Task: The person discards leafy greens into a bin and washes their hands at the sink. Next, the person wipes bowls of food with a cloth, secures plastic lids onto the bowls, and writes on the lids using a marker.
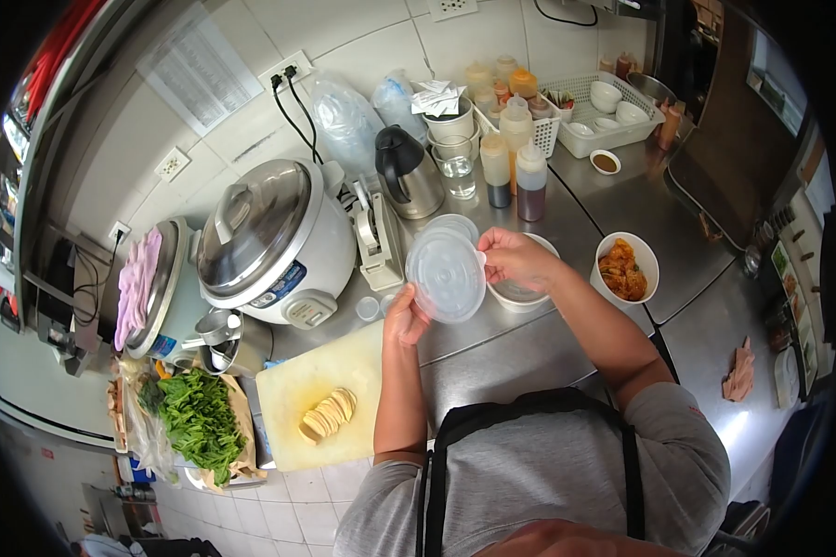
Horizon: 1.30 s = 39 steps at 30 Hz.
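A round translucent plastic lid (446, 278) is held up above the steel counter. My left hand (407, 317) pinches its lower left edge, while the fingers of my right hand (522, 260) are closed on its right edge. Partly hidden behind it, another round translucent piece (457, 224) shows; I cannot tell if it is a lid or a tub. Below my right hand stands a white bowl (518, 303), its contents mostly covered by the hand. To the right, a white bowl (656, 271) contains orange-brown food (622, 269).
A cutting board (283, 395) with sliced pale food (328, 416) lies left, beside leafy greens (200, 422). Behind stand a rice cooker (293, 241), a tape dispenser (378, 243), a steel jug (409, 174) and squeeze bottles (530, 181). A sauce dish (606, 162) sits farther right.
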Available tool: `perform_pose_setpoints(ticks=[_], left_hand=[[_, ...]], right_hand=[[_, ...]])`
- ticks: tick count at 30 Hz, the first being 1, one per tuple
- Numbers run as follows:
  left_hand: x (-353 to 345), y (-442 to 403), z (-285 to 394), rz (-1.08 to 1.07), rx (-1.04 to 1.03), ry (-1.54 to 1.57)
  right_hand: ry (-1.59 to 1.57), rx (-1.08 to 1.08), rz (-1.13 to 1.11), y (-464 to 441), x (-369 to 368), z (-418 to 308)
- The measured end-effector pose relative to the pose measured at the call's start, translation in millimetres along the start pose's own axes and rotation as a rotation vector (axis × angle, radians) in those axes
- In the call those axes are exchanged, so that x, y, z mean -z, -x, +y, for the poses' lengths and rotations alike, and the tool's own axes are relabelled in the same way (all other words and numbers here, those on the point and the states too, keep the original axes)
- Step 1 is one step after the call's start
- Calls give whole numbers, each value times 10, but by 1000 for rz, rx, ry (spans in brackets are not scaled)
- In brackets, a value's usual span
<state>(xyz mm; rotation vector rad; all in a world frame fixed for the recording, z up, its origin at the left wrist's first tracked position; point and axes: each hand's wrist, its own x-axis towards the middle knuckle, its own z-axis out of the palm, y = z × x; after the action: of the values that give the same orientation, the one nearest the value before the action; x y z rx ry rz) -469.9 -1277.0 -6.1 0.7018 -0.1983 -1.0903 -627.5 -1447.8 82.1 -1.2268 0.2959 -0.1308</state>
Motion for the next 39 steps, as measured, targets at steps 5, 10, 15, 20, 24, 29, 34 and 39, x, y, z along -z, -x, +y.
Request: perform_pose_setpoints(ticks=[5,10,15,20,24,29,34,39], left_hand=[[18,-50,29,149,-107,-110],[-385,-185,85,425,-910,-1297],[-729,-164,12,135,-615,-1230],[-717,-114,38,154,-604,-1306],[-638,-135,96,241,-628,-1323],[-676,-60,289,303,-638,-1240],[-229,19,655,395,-697,-940],[-211,136,832,359,-620,-712]], right_hand=[[481,38,162,-39,4,-80],[468,159,239,-236,-150,59],[425,83,219,-383,-235,116],[356,1,115,-434,-165,195],[556,46,119,-489,-275,168],[662,138,90,-593,-393,21],[820,1,200,-918,223,80],[1357,-227,116,-1535,813,236]])
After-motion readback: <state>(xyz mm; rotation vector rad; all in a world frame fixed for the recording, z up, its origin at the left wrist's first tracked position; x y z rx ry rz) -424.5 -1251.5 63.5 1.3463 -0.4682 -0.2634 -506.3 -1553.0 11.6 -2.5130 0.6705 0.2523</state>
